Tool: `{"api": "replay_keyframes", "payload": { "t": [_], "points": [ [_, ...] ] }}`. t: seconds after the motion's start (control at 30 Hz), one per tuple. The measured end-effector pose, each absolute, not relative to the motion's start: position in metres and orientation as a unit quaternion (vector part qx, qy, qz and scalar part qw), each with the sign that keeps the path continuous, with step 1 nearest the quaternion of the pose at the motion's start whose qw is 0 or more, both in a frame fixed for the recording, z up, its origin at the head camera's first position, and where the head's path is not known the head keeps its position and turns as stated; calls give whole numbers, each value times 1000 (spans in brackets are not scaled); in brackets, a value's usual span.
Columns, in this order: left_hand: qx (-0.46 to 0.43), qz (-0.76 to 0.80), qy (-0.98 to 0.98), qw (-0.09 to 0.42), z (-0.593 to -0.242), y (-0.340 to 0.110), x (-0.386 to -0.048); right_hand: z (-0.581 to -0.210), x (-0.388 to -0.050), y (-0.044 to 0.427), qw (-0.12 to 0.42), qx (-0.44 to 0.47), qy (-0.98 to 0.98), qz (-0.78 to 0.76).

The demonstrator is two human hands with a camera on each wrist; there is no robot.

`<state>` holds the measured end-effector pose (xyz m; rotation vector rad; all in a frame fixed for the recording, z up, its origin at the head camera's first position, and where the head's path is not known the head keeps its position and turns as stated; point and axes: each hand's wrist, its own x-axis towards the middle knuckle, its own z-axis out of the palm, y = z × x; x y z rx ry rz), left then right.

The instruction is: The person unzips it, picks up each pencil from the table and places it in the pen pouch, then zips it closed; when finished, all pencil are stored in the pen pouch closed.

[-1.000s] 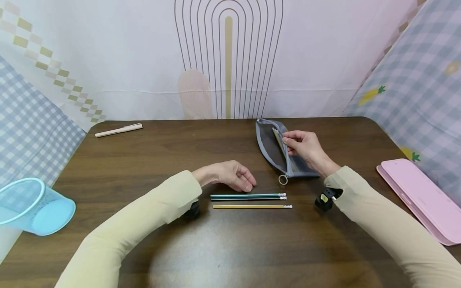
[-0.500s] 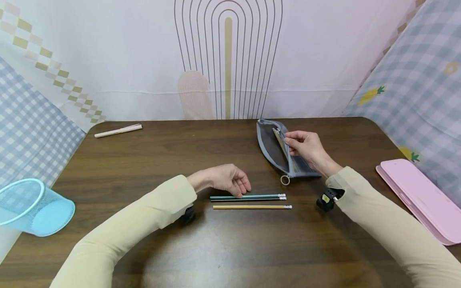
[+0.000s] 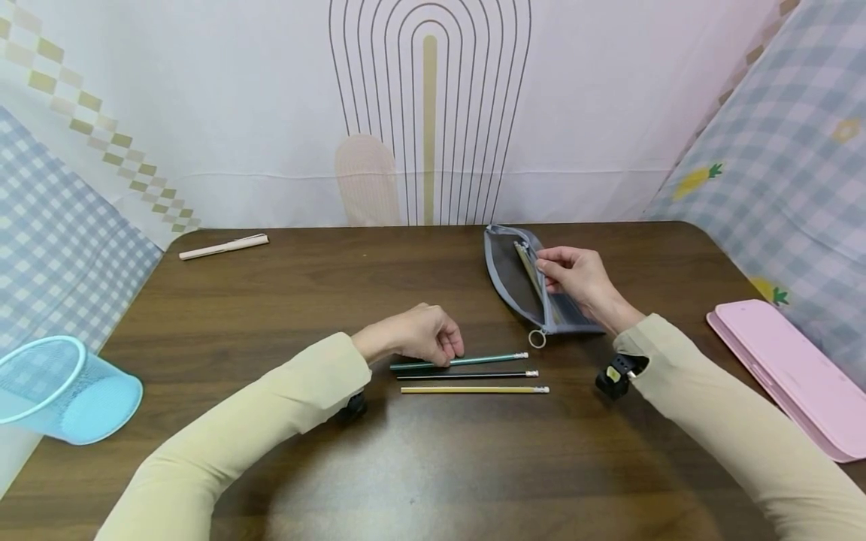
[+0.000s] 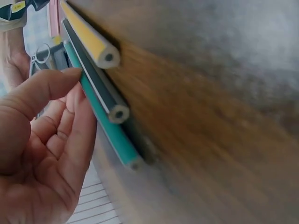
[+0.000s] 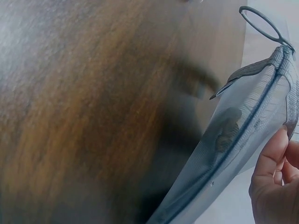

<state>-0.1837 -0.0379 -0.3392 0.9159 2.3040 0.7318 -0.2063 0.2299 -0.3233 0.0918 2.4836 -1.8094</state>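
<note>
The left hand pinches a green pencil between thumb and fingers; it lies slightly askew of the black pencil and the yellow pencil on the table. In the left wrist view the thumb and fingers of the left hand meet at the green pencil. With thumb and fingertips, the right hand grips the edge of a grey mesh pouch, held open with pencils inside. The right wrist view shows the right hand pinching the mesh pouch.
A blue mesh cup lies on its side at the left edge. A pale pen rests at the back left, and a pink case lies at the right. Behind the table hangs a patterned cloth.
The left hand has come down onto the green pencil and pinched it. That pencil has shifted away from the black one and tilted slightly. The right hand and pouch have moved slightly right.
</note>
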Motion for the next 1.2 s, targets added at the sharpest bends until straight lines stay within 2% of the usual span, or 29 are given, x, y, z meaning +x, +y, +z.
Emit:
{"api": "replay_keyframes", "payload": {
  "t": [0.13, 0.43, 0.6, 0.93, 1.2],
  "points": [
    [338, 251, 867, 267, -336, -39, -186, -322, -206, 230, 34, 28, 805, -591],
    [239, 366, 818, 373, -329, -52, -208, -321, -206, 231, 33, 25, 806, -591],
    [157, 496, 759, 392, -330, -43, -222, -322, -205, 230, 35, 30, 805, -591],
    [-24, 714, 604, 354, -340, 16, -242, -322, -205, 229, 41, 29, 807, -588],
    [-79, 740, 584, 323, -341, 55, -246, -322, -205, 228, 45, 21, 810, -584]
  ]
}}
